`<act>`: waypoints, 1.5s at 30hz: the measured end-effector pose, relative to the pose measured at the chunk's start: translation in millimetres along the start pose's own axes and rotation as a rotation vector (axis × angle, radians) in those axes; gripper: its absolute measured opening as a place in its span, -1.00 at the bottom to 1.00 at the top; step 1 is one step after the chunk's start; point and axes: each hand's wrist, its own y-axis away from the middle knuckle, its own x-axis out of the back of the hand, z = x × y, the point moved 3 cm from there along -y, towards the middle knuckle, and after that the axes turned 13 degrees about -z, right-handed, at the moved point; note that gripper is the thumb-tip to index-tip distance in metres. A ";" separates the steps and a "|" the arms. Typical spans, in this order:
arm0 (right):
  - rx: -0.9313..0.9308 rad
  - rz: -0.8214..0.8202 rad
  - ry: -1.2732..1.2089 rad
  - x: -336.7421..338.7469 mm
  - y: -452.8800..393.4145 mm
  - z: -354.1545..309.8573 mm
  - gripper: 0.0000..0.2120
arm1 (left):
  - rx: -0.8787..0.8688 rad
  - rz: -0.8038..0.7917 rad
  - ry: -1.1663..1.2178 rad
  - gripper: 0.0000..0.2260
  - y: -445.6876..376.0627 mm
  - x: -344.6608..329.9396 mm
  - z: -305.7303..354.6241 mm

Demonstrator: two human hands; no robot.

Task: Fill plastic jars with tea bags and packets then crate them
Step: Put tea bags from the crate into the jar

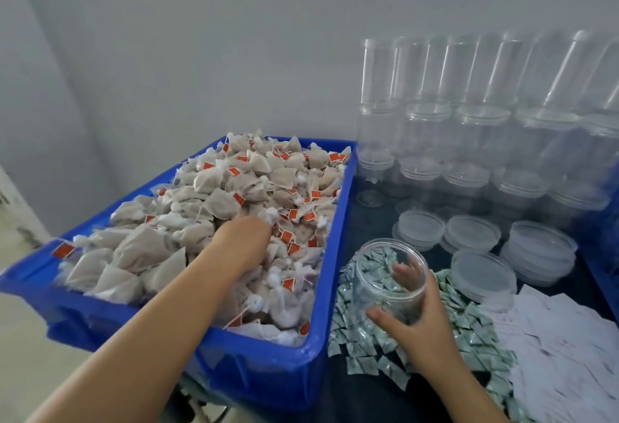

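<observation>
Head view: left hand [246, 241] digs among tea bags [207, 208], grip hidden; right hand [420, 313] holds a clear jar [390, 275]. Red tags [63, 250] are unreadable.

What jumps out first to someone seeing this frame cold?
The blue crate on the left, heaped with tea bags, with the left hand dug into the pile. Right of it, the right hand grips an open clear jar over a spread of small green packets. Behind stand stacked empty jars against the wall.
</observation>
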 end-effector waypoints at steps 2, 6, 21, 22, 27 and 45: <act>-0.008 -0.006 0.006 0.0 -0.3 0.4 -0.23 | 0.012 -0.022 -0.017 -0.84 -0.3 -0.2 1.6; -0.017 -0.005 0.035 -0.2 0.1 0.8 -0.20 | 0.037 -0.036 -0.005 -0.85 2.6 -2.4 -1.9; 0.011 -0.021 0.040 -2.2 1.2 1.3 -0.20 | 0.086 0.162 0.163 -0.94 17.6 2.8 -13.6; 0.011 -0.024 0.043 -2.3 1.5 1.1 -0.19 | 0.061 0.199 0.222 -0.89 18.2 4.4 -14.0; 0.009 -0.034 0.045 -3.9 3.1 0.3 -0.17 | -0.027 0.341 0.654 -0.72 21.3 12.4 -11.5; 0.003 -0.037 0.035 -6.0 -0.6 9.6 -0.19 | -0.572 0.073 1.159 -0.91 51.2 62.1 93.6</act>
